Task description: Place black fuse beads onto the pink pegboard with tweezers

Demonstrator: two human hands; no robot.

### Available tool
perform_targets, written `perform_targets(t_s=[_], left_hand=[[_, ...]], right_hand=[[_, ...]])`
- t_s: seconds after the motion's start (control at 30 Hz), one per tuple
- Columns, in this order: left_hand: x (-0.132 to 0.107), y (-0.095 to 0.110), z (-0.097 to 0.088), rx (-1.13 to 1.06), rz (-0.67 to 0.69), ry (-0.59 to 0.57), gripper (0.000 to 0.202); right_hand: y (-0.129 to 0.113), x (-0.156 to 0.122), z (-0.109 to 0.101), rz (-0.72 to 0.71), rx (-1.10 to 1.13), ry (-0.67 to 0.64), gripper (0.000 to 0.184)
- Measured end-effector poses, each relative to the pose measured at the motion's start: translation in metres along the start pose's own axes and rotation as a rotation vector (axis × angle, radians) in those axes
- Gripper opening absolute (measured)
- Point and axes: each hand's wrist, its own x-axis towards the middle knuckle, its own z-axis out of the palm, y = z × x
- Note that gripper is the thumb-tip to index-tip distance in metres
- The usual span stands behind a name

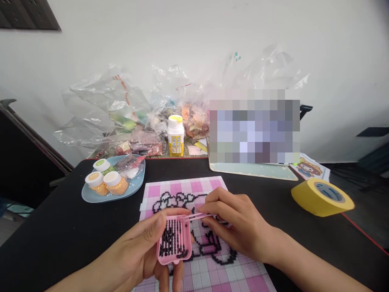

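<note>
My left hand [142, 247] is closed around a small pink bead tray [190, 249], tilted toward me. Black beads [169, 239] stand in its grooves in rows, with a few loose near the lower right corner. Between the thumb and fingers of my right hand [240, 223] is a pair of pink tweezers [194, 217], its tips reaching into the tray's upper right corner. Whether the tips grip a bead is too small to tell. Under both hands lies a pink and white checked pegboard [249, 280] with a black bead outline [209, 247], partly hidden by my hands and the tray.
On the left a blue plate [91, 197] bears three bead jars [113, 183] and a bag of dark beads [126, 163]. A white and yellow bottle [176, 136] stands behind, before plastic bags [121, 101]. A yellow tape roll [306, 198] lies right, near a pixelated panel [255, 129].
</note>
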Motion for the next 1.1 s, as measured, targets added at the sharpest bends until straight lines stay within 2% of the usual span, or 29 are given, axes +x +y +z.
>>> perform_targets(t_s=[0.17,0.37,0.53,0.77,1.1], left_hand=[[0.001,0.005,0.009,-0.01,-0.025,0.063,0.049],[0.001,0.015,0.009,0.015,-0.013,0.165,0.046],[0.003,0.015,0.002,0.021,0.03,0.322,0.059],[0.002,0.018,0.006,0.004,0.01,0.324,0.059],[0.001,0.019,0.01,0.015,-0.015,0.315,0.064]], right_hand=[[-0.001,0.0,0.0,-0.009,-0.002,0.005,0.011],[0.004,-0.001,-0.01,0.013,-0.047,0.117,0.007],[0.012,-0.003,-0.015,0.059,-0.097,-0.039,0.008],[0.013,-0.005,-0.01,0.042,-0.094,-0.143,0.017],[0.014,-0.006,-0.008,0.03,-0.119,-0.171,0.018]])
